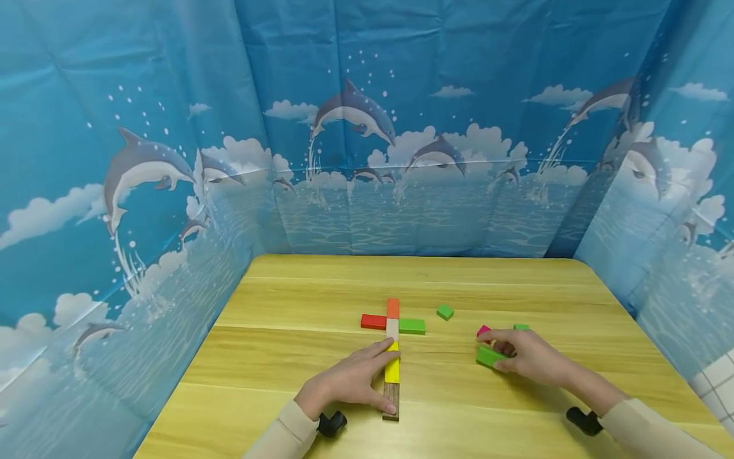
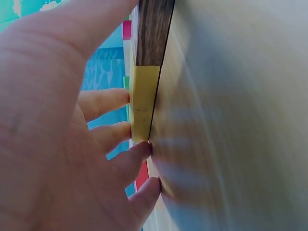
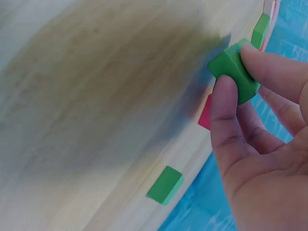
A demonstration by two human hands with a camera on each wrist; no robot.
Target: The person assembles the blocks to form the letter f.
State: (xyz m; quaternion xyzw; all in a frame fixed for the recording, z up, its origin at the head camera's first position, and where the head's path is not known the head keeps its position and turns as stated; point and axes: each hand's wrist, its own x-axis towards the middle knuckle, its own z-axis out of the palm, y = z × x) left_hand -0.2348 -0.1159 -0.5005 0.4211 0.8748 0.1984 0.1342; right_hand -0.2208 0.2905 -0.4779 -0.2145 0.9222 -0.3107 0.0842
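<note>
Right hand (image 1: 530,357) pinches a green block (image 1: 490,357) between thumb and fingertips, over the right part of the counter (image 1: 287,287); whether the underside of that block touches the wood is hard to tell. Left hand (image 1: 355,377) lies relaxed with its fingers spread, its thumb resting on a brown block (image 1: 391,392) and its fingertips along a yellow block (image 1: 392,370), grasping neither.

Those two stand end to end in a straight row. Beyond the yellow one comes a pale block (image 1: 392,328), then an orange block (image 1: 392,308) at the far end. On the left side of the row lies a red block (image 1: 374,322), and on the opposite side a green side block (image 1: 412,327), so the pieces make a cross.

Apart from the cross, a loose green piece (image 1: 445,312) lies between it and the right hand, farther back. A pink block (image 1: 483,331) shows partly behind the right fingers, and another green piece (image 1: 521,327) peeks out just past the knuckles.

The painted blocks are plain on the faces that show; the brown one has dark streaked grain. The blue curtain (image 1: 459,223) around the counter is printed with leaping dolphins, clouds and water. Both wrists carry black devices (image 1: 332,424), any markings too small to read, beside beige sleeves (image 1: 287,430).
</note>
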